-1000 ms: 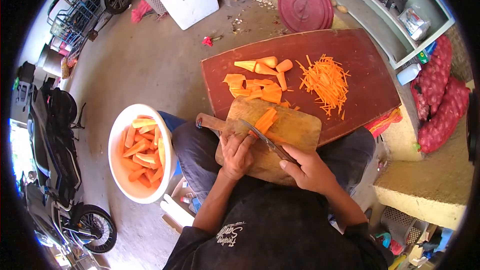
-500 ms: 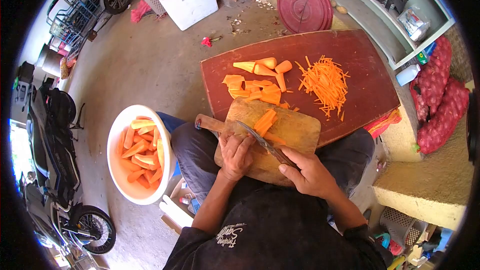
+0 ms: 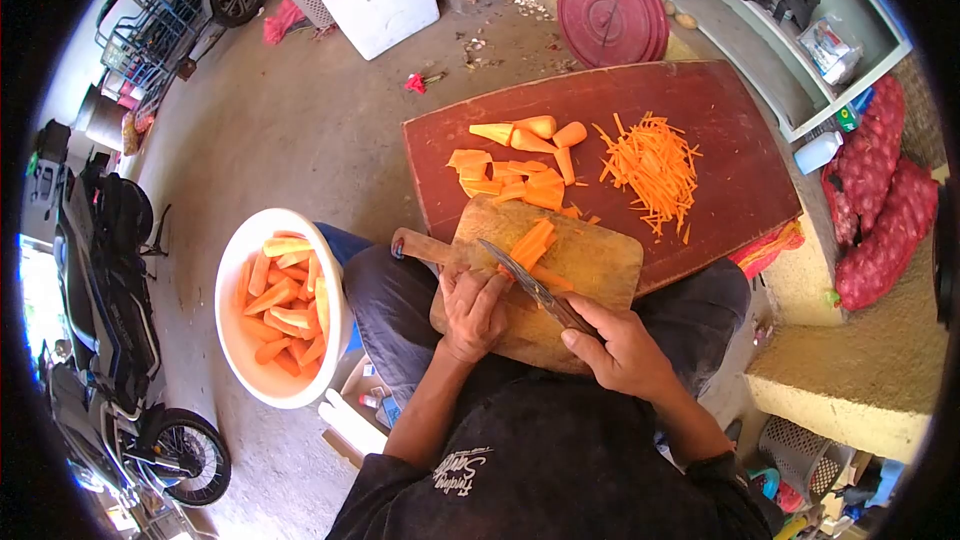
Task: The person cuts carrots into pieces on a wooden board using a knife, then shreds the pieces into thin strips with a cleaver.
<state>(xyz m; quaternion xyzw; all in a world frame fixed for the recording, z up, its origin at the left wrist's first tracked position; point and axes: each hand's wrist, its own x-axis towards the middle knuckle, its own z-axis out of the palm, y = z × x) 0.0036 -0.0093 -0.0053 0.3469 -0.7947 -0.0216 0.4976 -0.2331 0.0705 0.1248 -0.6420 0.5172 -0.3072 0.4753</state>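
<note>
A wooden cutting board (image 3: 600, 258) with a handle lies across my lap, its far edge by the red-brown tabletop. In my right hand (image 3: 622, 345) is a knife (image 3: 545, 292), its blade slanting up and left over the board. My left hand (image 3: 473, 312) rests on the board with curled fingers, pressing on a carrot piece that is mostly hidden beneath them. Just beyond the blade lie cut carrot slices (image 3: 534, 243). On the tabletop are thick carrot slabs (image 3: 542, 188), several peeled carrot pieces (image 3: 530, 133) and a heap of carrot strips (image 3: 650, 168).
A white tub (image 3: 226, 315) of peeled carrots stands on the floor to my left. Beyond it is a motorcycle (image 3: 110, 290). Red net sacks of onions (image 3: 890, 230) lean at the right, below a shelf unit (image 3: 770, 50). The red-brown tabletop (image 3: 740, 140) spreads ahead.
The knife blade has shifted slightly right along with my right hand. My left hand stays nearly in place, and the carrot piles look the same.
</note>
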